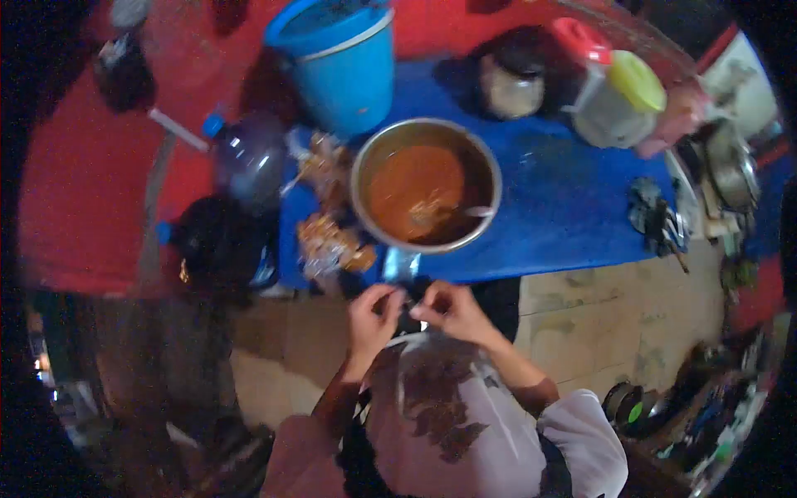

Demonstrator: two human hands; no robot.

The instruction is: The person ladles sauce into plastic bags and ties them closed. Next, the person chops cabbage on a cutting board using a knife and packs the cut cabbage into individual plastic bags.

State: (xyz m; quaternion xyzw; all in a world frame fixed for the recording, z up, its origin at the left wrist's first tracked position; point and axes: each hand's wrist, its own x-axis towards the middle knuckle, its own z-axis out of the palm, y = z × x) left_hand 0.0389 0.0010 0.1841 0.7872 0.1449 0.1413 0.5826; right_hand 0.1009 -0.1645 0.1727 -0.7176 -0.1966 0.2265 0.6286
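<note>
Both of my hands meet just in front of the blue table's near edge. My left hand (375, 315) is pinched, thumb against fingertips, and my right hand (452, 311) is pinched close beside it. Whatever small thing lies between the fingertips is too blurred to name. Right ahead stands a metal pot (491, 178) of orange-red sauce (415, 178), with a pale clump near its front. A spoon handle (479, 212) sticks out at the pot's right side. Between pot and hands, a shiny pale-blue piece (401, 264) lies at the edge; its kind is unclear.
Crumpled plastic bags (328, 245) lie left of the pot, beside a large clear bottle (249, 162). Behind are a blue bucket (344, 83), a dark-lidded jar (512, 87) and a yellow-lidded container (618, 104). Metal pots (730, 162) stand far right.
</note>
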